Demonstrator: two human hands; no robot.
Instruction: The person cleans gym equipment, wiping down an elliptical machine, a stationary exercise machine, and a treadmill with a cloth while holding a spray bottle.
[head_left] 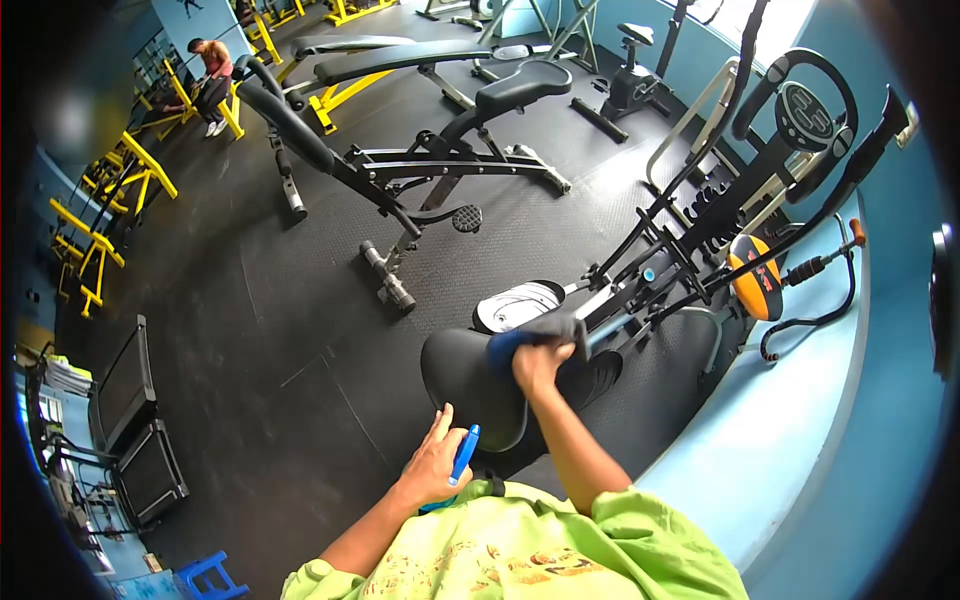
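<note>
My right hand [538, 368] is closed on a dark grey and blue cloth [535, 335], held at the edge of a black padded seat [465, 375] on the exercise machine in front of me. Close to the near side of that seat is my left hand [436, 468], wrapped around a blue spray bottle [464, 455]. Its upper part shows beside my palm; most of the bottle is hidden by the hand and my green shirt. Some left fingers stretch forward near the seat. Whether they touch it, I cannot tell.
An elliptical machine [805, 115] with long handles stands ahead right, by a light blue ledge [740, 430]. A black bench machine [440, 165] is farther ahead. Treadmills [150, 470] and a blue stool [210, 577] are at left. A person [212, 85] sits among yellow equipment.
</note>
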